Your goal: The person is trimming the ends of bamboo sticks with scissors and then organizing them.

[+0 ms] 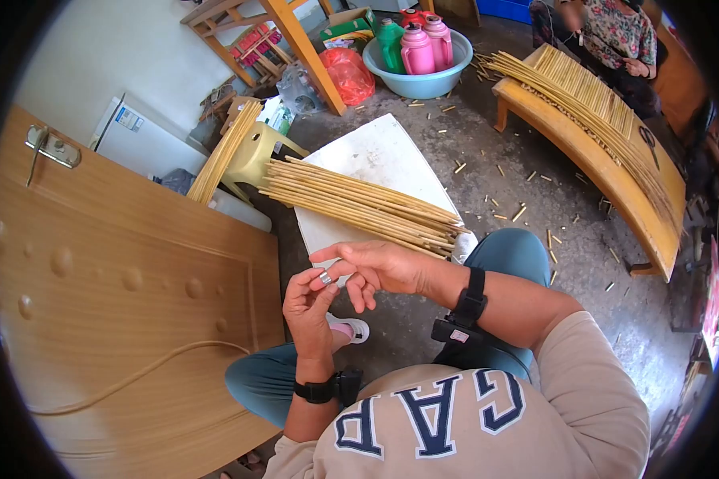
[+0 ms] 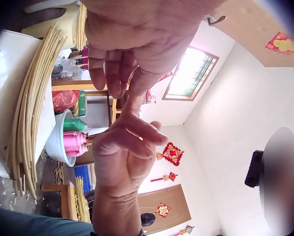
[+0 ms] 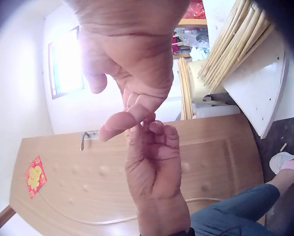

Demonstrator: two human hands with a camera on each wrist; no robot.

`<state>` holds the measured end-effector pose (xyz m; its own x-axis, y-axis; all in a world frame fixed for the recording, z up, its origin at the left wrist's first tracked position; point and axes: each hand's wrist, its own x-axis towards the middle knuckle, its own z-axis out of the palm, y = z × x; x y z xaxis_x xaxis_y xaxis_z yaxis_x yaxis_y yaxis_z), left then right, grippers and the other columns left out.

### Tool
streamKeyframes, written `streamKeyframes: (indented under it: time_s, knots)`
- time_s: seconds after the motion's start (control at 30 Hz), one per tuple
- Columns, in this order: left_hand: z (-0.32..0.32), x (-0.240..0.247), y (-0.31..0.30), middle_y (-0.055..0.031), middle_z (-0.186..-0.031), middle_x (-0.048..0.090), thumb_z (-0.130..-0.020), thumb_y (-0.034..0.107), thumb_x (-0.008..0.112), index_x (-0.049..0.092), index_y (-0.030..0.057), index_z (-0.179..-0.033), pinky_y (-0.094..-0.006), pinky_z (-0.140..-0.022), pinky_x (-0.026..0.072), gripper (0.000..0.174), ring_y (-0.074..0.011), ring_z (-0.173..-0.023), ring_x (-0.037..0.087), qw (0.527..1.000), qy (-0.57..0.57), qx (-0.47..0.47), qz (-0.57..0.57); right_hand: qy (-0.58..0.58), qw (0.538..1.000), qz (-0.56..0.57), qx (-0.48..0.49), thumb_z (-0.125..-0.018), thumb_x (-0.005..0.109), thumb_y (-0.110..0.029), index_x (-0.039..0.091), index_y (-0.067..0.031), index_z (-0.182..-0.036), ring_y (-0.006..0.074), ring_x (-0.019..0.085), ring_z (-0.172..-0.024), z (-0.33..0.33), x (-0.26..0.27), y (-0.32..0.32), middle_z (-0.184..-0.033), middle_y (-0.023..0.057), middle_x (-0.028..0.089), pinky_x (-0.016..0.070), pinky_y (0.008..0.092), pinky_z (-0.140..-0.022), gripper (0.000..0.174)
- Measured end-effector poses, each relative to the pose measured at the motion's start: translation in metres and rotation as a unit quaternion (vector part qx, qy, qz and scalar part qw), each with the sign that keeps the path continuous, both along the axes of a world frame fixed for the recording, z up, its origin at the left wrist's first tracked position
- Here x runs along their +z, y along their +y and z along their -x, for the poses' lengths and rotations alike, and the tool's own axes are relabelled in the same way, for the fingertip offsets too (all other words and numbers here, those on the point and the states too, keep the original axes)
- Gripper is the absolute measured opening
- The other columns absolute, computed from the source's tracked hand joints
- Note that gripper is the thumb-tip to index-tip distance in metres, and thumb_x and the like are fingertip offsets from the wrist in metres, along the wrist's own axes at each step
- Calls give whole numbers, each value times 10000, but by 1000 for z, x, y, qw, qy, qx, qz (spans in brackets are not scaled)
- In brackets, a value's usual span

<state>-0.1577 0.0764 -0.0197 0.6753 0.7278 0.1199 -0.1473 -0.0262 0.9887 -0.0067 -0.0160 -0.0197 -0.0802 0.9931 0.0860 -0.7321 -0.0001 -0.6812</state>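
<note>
In the head view my left hand is raised in front of the body, its thumb and fingertips pinching a finger of my right hand. A small silver band shows on that finger. The right hand's other fingers are loosely bent and hold nothing. Below and beyond the hands, a bundle of thin tan sticks lies across a white board, touched by neither hand. The right wrist view shows the left hand with its fingertips at the right hand's finger; the band cannot be made out there.
A wooden door stands at left. More sticks lean by a yellow stool. A blue basin holds several flasks. At right, a wooden bench bears sticks and scissors, with a person behind. Stick pieces litter the floor.
</note>
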Motion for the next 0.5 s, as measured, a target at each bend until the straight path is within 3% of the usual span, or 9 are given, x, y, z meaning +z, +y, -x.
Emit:
streamKeyframes:
  time_s: [0.17, 0.4, 0.5]
  knots:
    - [2, -2, 0, -57, -861, 595, -789, -53, 585, 543, -1, -1008, -237, -681, 487, 229, -122, -745, 576, 1000, -9, -4, 7, -76, 997, 9, -1, -931, 375, -455, 316, -12, -1322, 185, 605, -634, 1, -1, -1, -1081, 164, 549, 501, 262, -521, 594]
    - [2, -1, 0, -35, -843, 581, -783, -35, 607, 553, 3, -986, -216, -668, 473, 214, -104, -735, 567, 1000, -8, 11, -3, -36, 999, -2, 1, -935, 366, -452, 317, -17, -1321, 195, 620, -668, 1, 0, -1, -1069, 151, 561, 502, 260, -525, 583]
    - [4, 4, -1, -19, -843, 566, -775, -20, 627, 561, 8, -971, -205, -660, 472, 209, -94, -740, 561, 1000, 8, 25, -11, -37, 999, 11, -7, -907, 373, -517, 318, -17, -1333, 188, 631, -663, 2, 0, 0, -1115, 137, 558, 501, 235, -513, 659]
